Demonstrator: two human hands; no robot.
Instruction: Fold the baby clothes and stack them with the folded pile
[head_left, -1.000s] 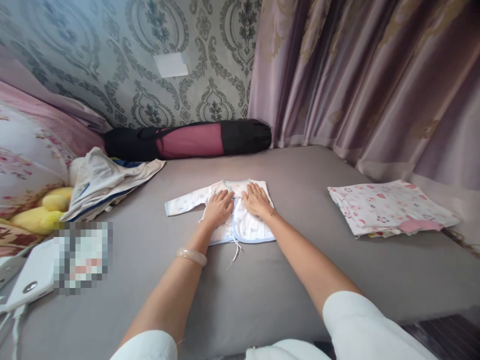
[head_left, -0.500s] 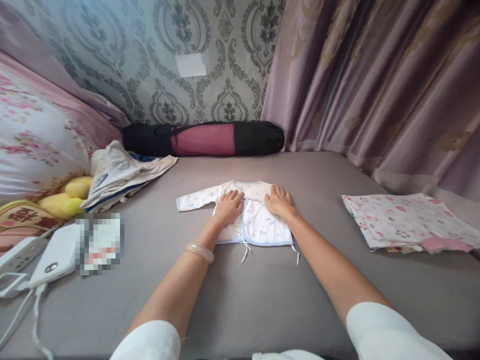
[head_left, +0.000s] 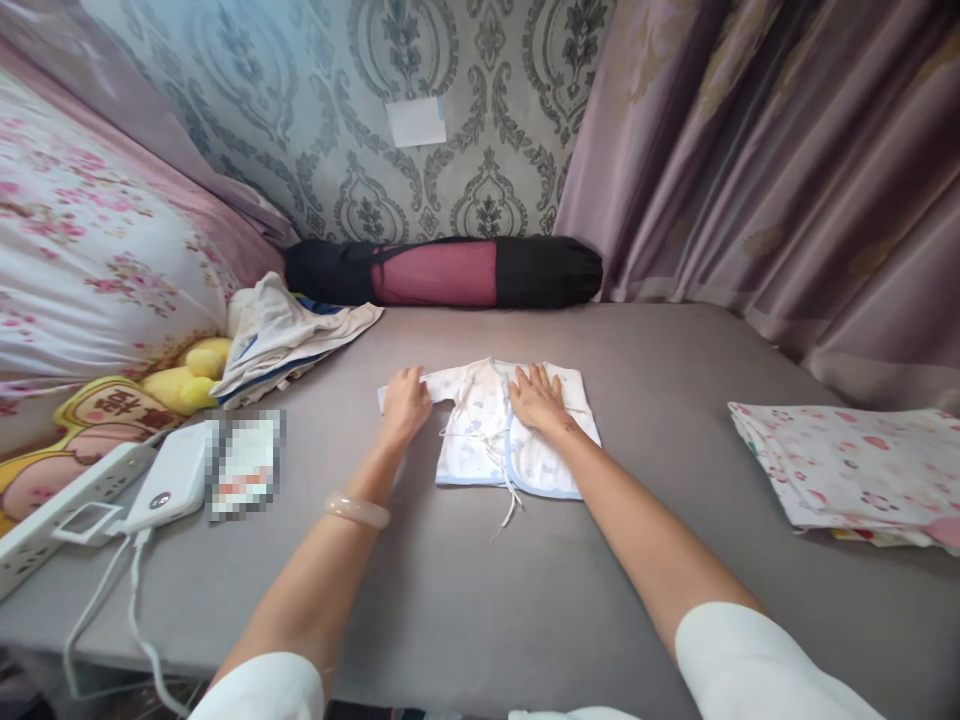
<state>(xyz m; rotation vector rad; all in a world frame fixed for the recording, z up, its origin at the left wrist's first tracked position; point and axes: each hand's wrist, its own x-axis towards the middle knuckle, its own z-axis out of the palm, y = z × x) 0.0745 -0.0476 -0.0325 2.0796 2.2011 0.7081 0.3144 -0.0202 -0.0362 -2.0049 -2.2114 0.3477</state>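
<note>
Moved leftward, the left hand is curled onto the sleeve of a soft, light baby top; the right hand is laid flat and open on its front.

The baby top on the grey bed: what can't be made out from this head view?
- Baby top: the left hand hides most of one sleeve, and the right hand covers part of the front.
- Pixelated item: blurred, unreadable.
- Folded patterned cloth: cut off by the right edge.
</note>
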